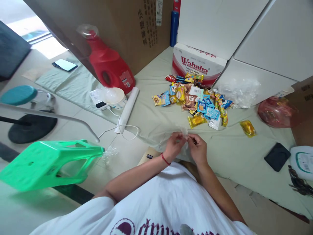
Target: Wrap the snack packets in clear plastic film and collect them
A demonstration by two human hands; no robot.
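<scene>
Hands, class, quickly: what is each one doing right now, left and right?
Left hand: fingers pinched shut on the clear plastic bag.
Right hand: fingers pinched shut on the same clear plastic bag, facing the left hand.

- The person wears a white short-sleeved T-shirt (171, 202), loose over the chest and shoulders, filling the bottom of the view.
- Across the front of the shirt runs dark purple print (151, 227): a round emblem beside looping script letters, cut off by the bottom edge and not readable in full.
- The sleeves end above the elbows, so both forearms are bare.
- A thin red string bracelet (165, 159) circles the wrist of the left hand (174, 146).
- The right hand (197, 148) and its wrist show no band, watch or ring.
- Both hands are bare, without gloves.
</scene>
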